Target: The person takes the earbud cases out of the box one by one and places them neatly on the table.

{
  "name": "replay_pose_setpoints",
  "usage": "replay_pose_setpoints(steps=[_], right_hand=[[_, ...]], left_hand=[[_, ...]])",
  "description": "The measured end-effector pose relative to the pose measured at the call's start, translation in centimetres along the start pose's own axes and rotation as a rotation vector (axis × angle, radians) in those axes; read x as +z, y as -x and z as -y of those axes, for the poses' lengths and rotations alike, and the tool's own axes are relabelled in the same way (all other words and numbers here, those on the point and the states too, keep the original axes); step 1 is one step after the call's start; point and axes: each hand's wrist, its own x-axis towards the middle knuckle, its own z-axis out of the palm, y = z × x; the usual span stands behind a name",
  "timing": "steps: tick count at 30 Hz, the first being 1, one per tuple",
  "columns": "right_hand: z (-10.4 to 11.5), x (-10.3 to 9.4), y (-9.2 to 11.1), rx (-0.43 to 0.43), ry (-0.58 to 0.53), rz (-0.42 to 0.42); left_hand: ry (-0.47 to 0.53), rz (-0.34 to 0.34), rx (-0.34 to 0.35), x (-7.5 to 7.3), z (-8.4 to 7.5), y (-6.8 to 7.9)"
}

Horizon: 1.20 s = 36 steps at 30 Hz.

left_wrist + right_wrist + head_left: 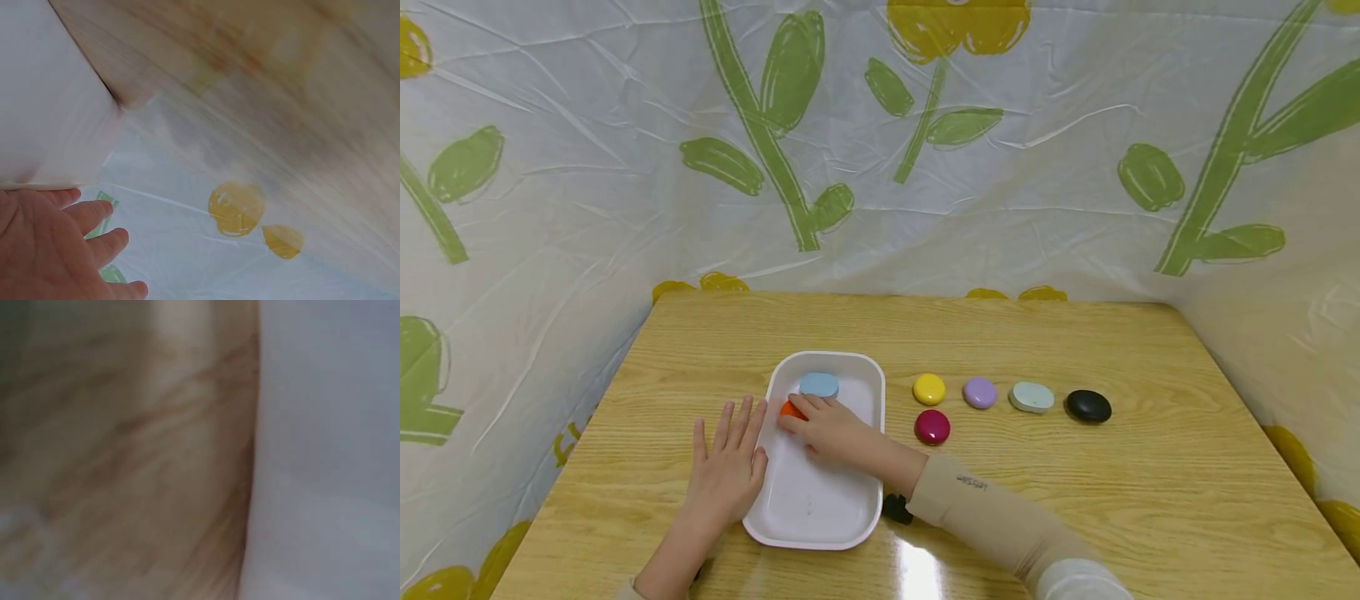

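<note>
In the head view my right hand (831, 429) reaches into a white tray (812, 521) and grips a smooth orange piece (790, 409), with its fingers and thumb around it and partly covering it. Just behind the fingertips, a light blue rounded oblong piece (819, 384) lies on the tray's floor. My left hand (726, 467) has its fingers straight and spread along the tray's left side, thumb right at the rim. The left wrist view shows the left fingers (100, 215) beside the tray's white wall (50, 100); the right wrist view holds only blurred table and tray wall.
Right of the tray, a yellow disc (929, 389), a lilac disc (980, 392), a pale grey-green oblong piece (1032, 397) and a black oval piece (1087, 406) form a row on the wooden table (1112, 500). A magenta disc (932, 427) lies before the yellow one. Patterned sheeting (1000, 208) surrounds the table.
</note>
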Motion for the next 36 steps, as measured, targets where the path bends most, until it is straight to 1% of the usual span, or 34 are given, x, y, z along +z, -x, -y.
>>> replay_pose_setpoints(steps=[5, 13, 19, 24, 27, 30, 33, 36], right_hand=[[0.1, 0.1, -0.1, 0.014, 0.035, -0.003], [0.3, 0.1, 0.1, 0.004, 0.074, -0.041], [0.2, 0.1, 0.2, 0.001, 0.049, -0.042], [-0.1, -0.1, 0.5, 0.005, 0.008, -0.011], [-0.4, -0.8, 1.0, 0.021, -0.033, -0.01], [-0.8, -1.7, 1.9, 0.032, -0.058, -0.048], [-1.3, -2.8, 3.2, 0.042, -0.074, -0.093], [-1.9, -3.8, 4.8, 0.055, -0.107, -0.12]], left_hand=[[-0.001, -0.006, -0.002, 0.1, 0.0, 0.0], [0.003, -0.005, -0.002, 0.1, 0.0, 0.0], [-0.003, -0.006, 0.0, 0.1, 0.0, 0.0], [-0.005, -0.006, 0.002, 0.0, 0.0, 0.0], [-0.002, -0.014, 0.005, 0.0, 0.0, 0.0], [-0.002, -0.031, 0.008, 0.0, 0.0, 0.0], [-0.001, -0.045, 0.012, 0.0, -0.1, 0.0], [-0.002, -0.038, 0.008, 0.0, -0.1, 0.0]])
